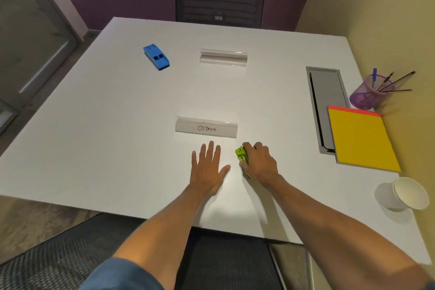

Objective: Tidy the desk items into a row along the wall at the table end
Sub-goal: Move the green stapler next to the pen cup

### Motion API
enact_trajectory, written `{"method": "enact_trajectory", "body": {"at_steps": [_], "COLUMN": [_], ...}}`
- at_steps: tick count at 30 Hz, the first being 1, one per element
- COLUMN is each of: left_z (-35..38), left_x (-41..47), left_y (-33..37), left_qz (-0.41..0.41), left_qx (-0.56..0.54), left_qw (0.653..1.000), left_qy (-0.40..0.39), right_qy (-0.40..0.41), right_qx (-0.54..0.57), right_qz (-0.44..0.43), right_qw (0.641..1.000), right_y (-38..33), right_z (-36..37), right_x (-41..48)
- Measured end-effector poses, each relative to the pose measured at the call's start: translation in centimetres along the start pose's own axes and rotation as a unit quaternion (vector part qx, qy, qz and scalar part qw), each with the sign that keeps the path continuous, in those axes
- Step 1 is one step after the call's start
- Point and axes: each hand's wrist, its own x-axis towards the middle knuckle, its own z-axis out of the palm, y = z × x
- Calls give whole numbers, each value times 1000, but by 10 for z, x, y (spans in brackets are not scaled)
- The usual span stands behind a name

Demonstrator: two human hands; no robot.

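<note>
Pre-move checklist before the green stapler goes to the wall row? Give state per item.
1. Right hand grips the green stapler: ok.
2. Left hand lies flat on the table, apart from the stapler: ok.
3. Stapler lifted off the table: cannot tell, the hand hides its underside.
4. Free slot by the wall between the yellow notepad and the paper cup: cannot tell if it is wide enough.
5. Route rightward to the wall: ok, only the notepad corner lies near it.
6. OSTRICH name plate, clear sign holder and blue plastic block in the row: not ok, all mid-table.
</note>
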Motion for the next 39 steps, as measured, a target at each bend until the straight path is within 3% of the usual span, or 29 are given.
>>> {"method": "enact_trajectory", "body": {"at_steps": [14,23,31,39], "left_z": [-9,-61,-115,-108], "left_x": [0,26,87,176], "left_y": [-1,42,111,183], "left_qz": [37,103,136,120], "left_qx": [46,54,66,78], "left_qw": [998,991,985,987], "left_qy": [6,63,89,78], "right_qy": [38,86,152,156], "right_qx": [20,41,40,33], "right_qz": [20,63,106,115], "right_qw": [999,993,982,980], "right_y": [-5,3,66,164], "right_z": [-5,-73,-167,-217], "right_x": [1,2,42,128]}}
